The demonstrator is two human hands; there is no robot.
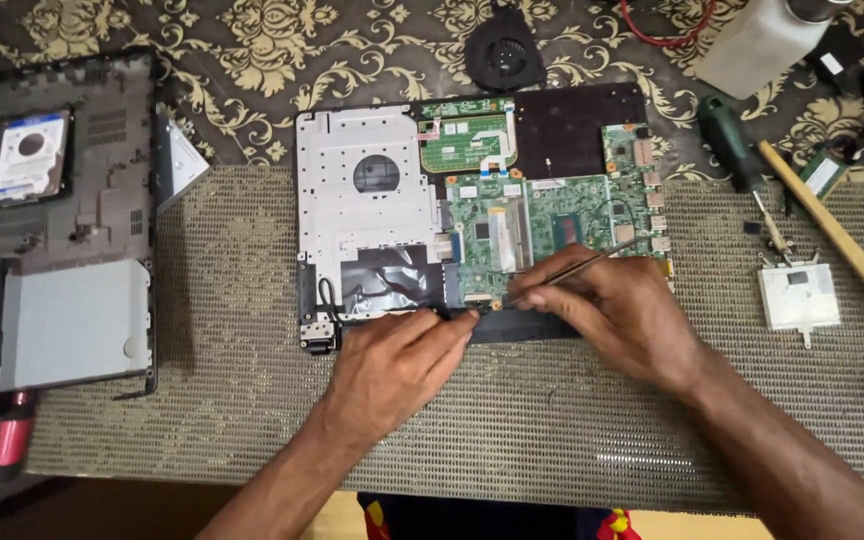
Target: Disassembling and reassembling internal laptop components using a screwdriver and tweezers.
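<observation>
carefully, the right hand (617, 305) pinches thin metal tweezers (577, 265) over the green laptop circuit board (552, 235) lying in the opened grey laptop chassis (367, 215). the left hand (402, 360), fingers together, presses the chassis's near edge. the board looks stiff yet fragile, best gripped by its edges.

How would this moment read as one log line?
left hand: pressing laptop chassis edge | right hand: holding tweezers at motherboard

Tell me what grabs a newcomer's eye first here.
The opened laptop at centre, its green board bare. Both hands work at its near edge: the right hand holds tweezers, the left hand presses the frame. At left lies the bottom cover with a drive.
</observation>
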